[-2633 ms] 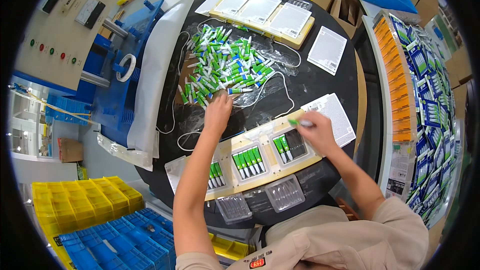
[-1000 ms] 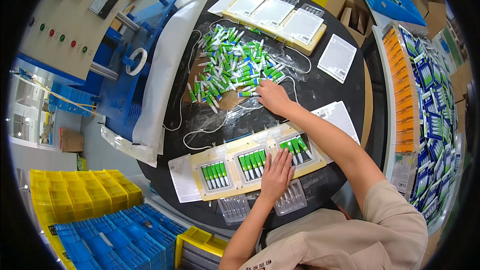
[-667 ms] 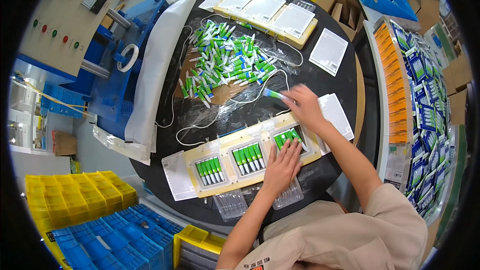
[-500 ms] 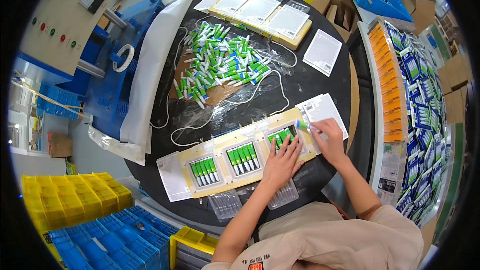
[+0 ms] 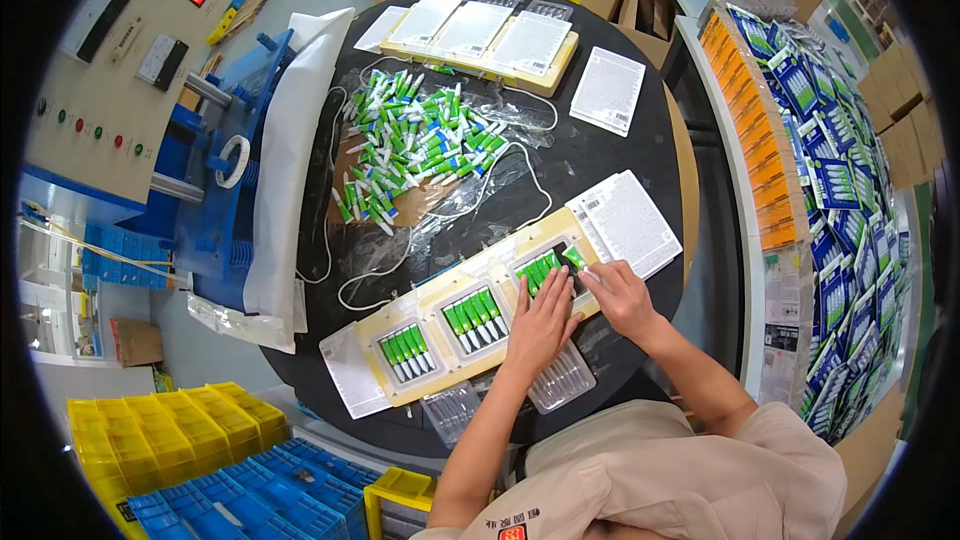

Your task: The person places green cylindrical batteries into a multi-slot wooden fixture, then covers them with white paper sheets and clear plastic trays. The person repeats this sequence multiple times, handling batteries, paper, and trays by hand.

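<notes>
My right hand (image 5: 622, 298) has come back from the pile (image 5: 415, 145) to the tray (image 5: 440, 325), fingers pinching a tube (image 5: 573, 258) into the right pocket. My left hand (image 5: 540, 325) lies flat, fingers spread, steadying the tray on the counter (image 5: 600, 155).

1. Round black table (image 5: 600, 155) at which I work.
2. Long cream tray (image 5: 440, 285) at my near edge, three pockets of green tubes.
3. Clear plastic sheet (image 5: 470, 190) under a loose heap of green and white tubes (image 5: 410, 140).
4. Second cream tray (image 5: 480, 35) at the far edge.
5. White printed cards (image 5: 625, 225), possibly stacked.
</notes>
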A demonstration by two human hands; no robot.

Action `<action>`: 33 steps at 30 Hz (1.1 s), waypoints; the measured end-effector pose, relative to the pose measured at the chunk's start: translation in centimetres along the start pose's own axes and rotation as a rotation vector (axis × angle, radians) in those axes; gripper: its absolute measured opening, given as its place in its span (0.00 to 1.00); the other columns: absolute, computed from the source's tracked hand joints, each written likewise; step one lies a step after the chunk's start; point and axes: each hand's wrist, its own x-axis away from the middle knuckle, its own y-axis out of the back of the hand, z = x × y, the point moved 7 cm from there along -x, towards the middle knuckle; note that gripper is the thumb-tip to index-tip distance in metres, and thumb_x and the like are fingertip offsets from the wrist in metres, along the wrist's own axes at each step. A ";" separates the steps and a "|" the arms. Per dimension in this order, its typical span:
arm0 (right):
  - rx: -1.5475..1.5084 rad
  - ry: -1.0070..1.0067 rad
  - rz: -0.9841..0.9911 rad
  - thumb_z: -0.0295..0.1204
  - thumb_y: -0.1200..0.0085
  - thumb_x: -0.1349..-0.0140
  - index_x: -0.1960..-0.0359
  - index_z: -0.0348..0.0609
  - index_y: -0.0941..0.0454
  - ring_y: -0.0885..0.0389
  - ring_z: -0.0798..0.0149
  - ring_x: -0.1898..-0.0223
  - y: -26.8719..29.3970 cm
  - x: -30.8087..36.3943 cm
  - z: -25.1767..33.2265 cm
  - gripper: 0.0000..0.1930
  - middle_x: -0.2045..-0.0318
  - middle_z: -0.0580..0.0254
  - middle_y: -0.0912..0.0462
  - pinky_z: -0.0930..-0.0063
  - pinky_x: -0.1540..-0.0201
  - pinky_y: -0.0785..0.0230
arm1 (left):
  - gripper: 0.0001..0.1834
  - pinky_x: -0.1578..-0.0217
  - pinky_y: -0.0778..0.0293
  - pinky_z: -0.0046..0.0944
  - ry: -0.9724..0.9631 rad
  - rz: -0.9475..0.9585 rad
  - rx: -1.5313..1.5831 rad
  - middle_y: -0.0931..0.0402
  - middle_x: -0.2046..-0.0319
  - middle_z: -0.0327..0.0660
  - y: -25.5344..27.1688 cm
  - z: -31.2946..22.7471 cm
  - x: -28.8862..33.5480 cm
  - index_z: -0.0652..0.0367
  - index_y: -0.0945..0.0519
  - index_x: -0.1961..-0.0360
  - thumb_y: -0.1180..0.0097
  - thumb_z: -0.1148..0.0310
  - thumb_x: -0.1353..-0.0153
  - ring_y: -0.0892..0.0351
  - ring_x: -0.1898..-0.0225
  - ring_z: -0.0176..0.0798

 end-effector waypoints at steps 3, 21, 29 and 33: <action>0.000 -0.008 0.071 0.22 0.41 0.49 0.54 0.31 0.18 0.21 0.51 0.56 -1.0 0.0 0.1 0.18 0.54 0.51 0.20 0.63 0.56 0.23 | 0.33 0.24 0.56 0.61 0.002 -0.015 0.019 0.39 0.26 0.43 -0.2 0.1 0.1 0.62 0.31 0.31 0.45 0.52 0.30 0.43 0.24 0.42; 0.276 -0.278 0.704 0.19 0.41 0.52 0.30 0.37 0.35 0.49 0.44 0.22 3.0 1.9 -8.7 0.41 0.25 0.39 0.45 0.45 0.23 0.53 | 0.31 0.31 0.43 0.62 0.648 -0.475 -0.195 0.28 0.35 0.55 12.7 11.8 16.8 0.66 0.27 0.36 0.36 0.64 0.38 0.32 0.32 0.59; 0.393 0.070 0.798 0.23 0.54 0.34 0.35 0.27 0.32 0.29 0.46 0.31 1.9 6.6 -10.2 0.25 0.34 0.36 0.29 0.61 0.31 0.33 | 0.54 0.26 0.51 0.61 0.801 0.182 -0.094 0.53 0.22 0.57 11.5 18.7 33.1 0.67 0.45 0.25 0.31 0.49 0.43 0.54 0.21 0.57; 0.222 0.032 0.345 0.22 0.48 0.40 0.50 0.31 0.21 0.15 0.48 0.48 4.7 5.1 -9.8 0.16 0.51 0.44 0.15 0.60 0.44 0.21 | 0.57 0.26 0.50 0.59 0.720 0.205 -0.200 0.52 0.22 0.55 12.0 17.8 33.1 0.66 0.44 0.25 0.27 0.49 0.48 0.53 0.22 0.55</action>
